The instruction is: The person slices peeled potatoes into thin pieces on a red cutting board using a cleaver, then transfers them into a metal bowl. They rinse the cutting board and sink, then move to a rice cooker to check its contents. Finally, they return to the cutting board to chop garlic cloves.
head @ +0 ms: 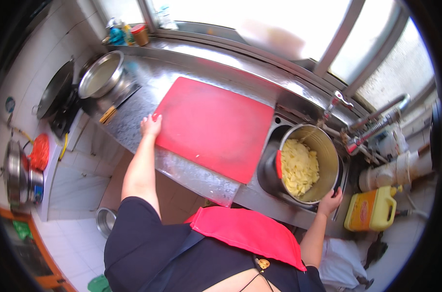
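Note:
A red cutting board (pixel 213 127) lies on the stainless-steel counter (pixel 191 175). At its left edge is my left hand (pixel 151 126), fingers on the board's rim; the grip underneath is hidden. To the right, a large metal pot (pixel 328 160) stands in the sink and holds many pale yellow cut pieces (pixel 299 168), perhaps potato. Something red covers part of its left rim. My right hand (pixel 330 202) is closed around a dark handle at the pot's near right side. Above the pot is a tap with a red-marked lever (pixel 339 98), and a thin stream seems to fall into the pot.
A metal basin (pixel 102 75) and a black wok (pixel 56 91) stand at the left. Bottles and a red-lidded jar (pixel 140 34) are on the window ledge. A yellow jug (pixel 370 210) stands right of the pot, below white pipes (pixel 392 169).

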`<move>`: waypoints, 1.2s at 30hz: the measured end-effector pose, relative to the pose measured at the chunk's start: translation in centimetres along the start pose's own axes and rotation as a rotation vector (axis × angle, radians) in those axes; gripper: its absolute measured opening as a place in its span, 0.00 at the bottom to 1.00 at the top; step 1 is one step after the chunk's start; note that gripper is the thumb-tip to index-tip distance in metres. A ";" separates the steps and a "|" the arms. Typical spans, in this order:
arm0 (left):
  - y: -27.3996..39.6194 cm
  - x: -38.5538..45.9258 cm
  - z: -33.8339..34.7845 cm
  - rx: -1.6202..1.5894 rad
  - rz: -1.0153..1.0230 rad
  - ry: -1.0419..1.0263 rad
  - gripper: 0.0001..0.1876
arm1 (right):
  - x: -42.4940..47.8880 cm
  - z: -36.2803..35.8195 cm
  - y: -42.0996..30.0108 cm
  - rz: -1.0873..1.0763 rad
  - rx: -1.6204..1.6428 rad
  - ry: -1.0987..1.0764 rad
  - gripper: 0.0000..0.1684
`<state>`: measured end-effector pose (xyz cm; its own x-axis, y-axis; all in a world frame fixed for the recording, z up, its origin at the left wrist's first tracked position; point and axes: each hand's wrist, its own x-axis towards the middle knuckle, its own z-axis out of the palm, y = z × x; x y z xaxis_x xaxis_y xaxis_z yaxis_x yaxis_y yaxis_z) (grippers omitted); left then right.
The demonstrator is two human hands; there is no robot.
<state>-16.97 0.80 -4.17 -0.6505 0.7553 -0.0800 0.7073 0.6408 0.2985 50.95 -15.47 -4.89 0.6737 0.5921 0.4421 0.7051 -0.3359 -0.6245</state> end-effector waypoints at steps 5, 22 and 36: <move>-0.5 -1.4 1.1 0.022 0.107 0.262 0.33 | -6.4 -4.0 -17.1 -0.210 0.379 -0.823 0.07; -2.9 5.0 0.6 -0.131 0.048 0.008 0.30 | -14.4 8.4 -24.7 0.138 0.266 -0.839 0.25; 8.6 -5.7 -8.9 -1.058 0.218 -0.845 0.15 | -11.4 -6.1 -18.5 0.337 0.510 -0.531 0.19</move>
<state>-9.69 0.79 7.30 0.0805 0.9236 -0.3749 -0.0219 0.3776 0.9257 31.53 -20.50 5.55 0.5464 0.8307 -0.1069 0.2093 -0.2590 -0.9429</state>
